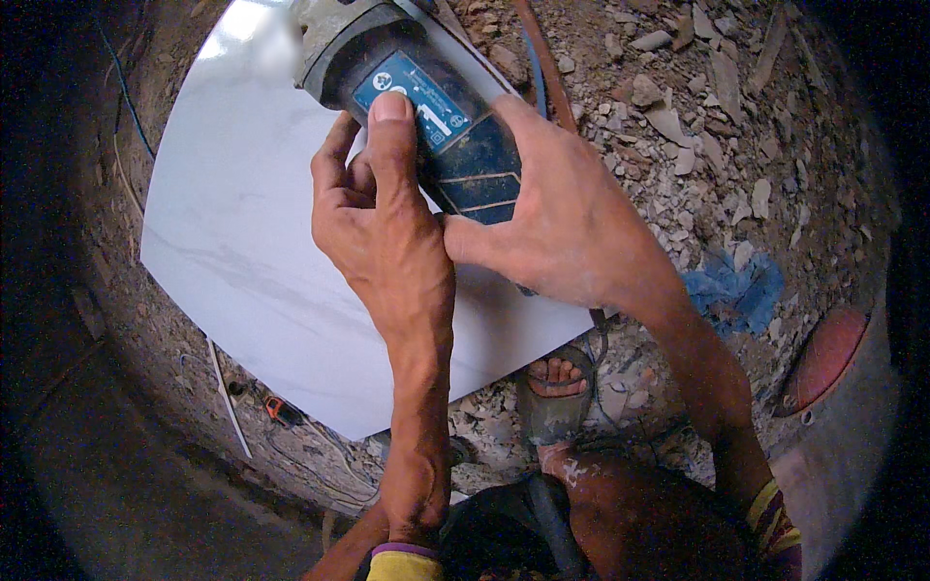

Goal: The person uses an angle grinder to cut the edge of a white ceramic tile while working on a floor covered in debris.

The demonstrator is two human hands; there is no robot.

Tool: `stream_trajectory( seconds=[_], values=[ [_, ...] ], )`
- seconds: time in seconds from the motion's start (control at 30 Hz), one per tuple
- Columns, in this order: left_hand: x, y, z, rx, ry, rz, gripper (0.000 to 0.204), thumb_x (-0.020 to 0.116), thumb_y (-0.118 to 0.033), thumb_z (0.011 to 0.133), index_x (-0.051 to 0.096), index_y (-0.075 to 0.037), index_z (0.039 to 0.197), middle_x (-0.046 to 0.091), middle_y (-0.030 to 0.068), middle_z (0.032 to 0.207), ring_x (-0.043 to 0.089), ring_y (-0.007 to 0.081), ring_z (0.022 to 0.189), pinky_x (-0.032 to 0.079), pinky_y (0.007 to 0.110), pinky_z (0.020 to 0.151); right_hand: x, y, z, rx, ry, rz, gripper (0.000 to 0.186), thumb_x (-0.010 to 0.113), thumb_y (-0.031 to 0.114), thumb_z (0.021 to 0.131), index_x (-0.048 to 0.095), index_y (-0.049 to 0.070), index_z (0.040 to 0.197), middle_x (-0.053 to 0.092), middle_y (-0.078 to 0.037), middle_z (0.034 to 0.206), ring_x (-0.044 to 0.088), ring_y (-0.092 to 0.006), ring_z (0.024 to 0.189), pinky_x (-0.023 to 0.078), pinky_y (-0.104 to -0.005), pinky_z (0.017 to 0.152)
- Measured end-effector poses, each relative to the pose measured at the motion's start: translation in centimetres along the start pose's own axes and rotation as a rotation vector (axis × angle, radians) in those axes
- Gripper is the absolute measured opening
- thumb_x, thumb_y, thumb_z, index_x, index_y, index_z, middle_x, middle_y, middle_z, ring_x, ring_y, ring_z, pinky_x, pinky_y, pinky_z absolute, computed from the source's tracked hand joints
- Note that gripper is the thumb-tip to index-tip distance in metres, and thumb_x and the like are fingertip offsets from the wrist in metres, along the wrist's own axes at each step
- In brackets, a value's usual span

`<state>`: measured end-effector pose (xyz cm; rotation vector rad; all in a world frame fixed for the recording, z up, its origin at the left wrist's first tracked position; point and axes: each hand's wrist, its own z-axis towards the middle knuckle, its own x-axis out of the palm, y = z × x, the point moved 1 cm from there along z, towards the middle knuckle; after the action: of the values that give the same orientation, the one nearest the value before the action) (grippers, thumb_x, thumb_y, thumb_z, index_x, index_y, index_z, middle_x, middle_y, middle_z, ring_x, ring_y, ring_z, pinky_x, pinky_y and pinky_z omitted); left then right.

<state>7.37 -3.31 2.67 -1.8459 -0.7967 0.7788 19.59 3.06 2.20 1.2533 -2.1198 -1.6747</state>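
A dark blue angle grinder (465,189) with a grey metal head (329,39) and a blue label lies across the top of a large white marble-patterned tile (242,213). My left hand (383,232) grips it, thumb pressed on the label and fingers curled at its left side. My right hand (572,223) is wrapped around the grinder's body from the right, its thumb beside the back of my left hand. The right hand's fingertips are hidden.
Broken rubble (717,116) surrounds the tile, with crumpled blue plastic (736,290) and a red disc-like object (823,358) at right. An orange tape measure (281,412), white strip (230,397) and cables lie lower left. My sandalled foot (554,387) is by the tile's lower edge.
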Motion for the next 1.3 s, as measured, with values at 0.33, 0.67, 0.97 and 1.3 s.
stream_trajectory(
  seconds=[0.33, 0.67, 0.97, 1.3],
  values=[
    [-0.3, 0.3, -0.6, -0.011, 0.01, 0.011, 0.076, 0.082, -0.042, 0.106, 0.057, 0.017, 0.148, 0.08, 0.0133, 0.1, 0.07, 0.0142, 0.094, 0.055, 0.028, 0.09, 0.0, -0.3, -0.5, 0.031, 0.027, -0.01, 0.066, 0.089, 0.023, 0.079, 0.063, -0.006, 0.132, 0.08, -0.022, 0.111, 0.08, -0.0312, 0.099, 0.063, -0.0424, 0.093],
    [-0.5, 0.6, -0.9, -0.013, 0.027, -0.039, 0.079, 0.082, -0.04, 0.106, 0.052, 0.018, 0.151, 0.081, 0.014, 0.102, 0.071, 0.0144, 0.098, 0.055, 0.028, 0.094, -0.1, -0.3, -1.1, 0.066, 0.059, 0.048, 0.063, 0.09, 0.022, 0.081, 0.064, -0.005, 0.132, 0.079, -0.021, 0.113, 0.08, -0.028, 0.101, 0.063, -0.0405, 0.094],
    [-0.3, 0.2, -0.7, -0.037, 0.02, -0.027, 0.082, 0.083, -0.042, 0.105, 0.052, 0.018, 0.151, 0.081, 0.0153, 0.102, 0.073, 0.0149, 0.098, 0.055, 0.027, 0.094, -0.3, -0.2, -0.7, 0.061, 0.061, -0.026, 0.062, 0.091, 0.023, 0.082, 0.064, -0.005, 0.13, 0.079, -0.021, 0.112, 0.079, -0.0275, 0.1, 0.063, -0.0398, 0.092],
    [-0.2, -0.3, 0.1, 0.02, 0.04, -0.08, 0.082, 0.083, -0.042, 0.105, 0.052, 0.019, 0.15, 0.081, 0.0177, 0.104, 0.074, 0.016, 0.099, 0.058, 0.027, 0.092, -0.2, 0.4, 0.1, -0.003, 0.004, -0.031, 0.059, 0.093, 0.026, 0.082, 0.067, -0.004, 0.126, 0.078, -0.018, 0.104, 0.078, -0.0245, 0.094, 0.063, -0.0386, 0.087]
  ],
)
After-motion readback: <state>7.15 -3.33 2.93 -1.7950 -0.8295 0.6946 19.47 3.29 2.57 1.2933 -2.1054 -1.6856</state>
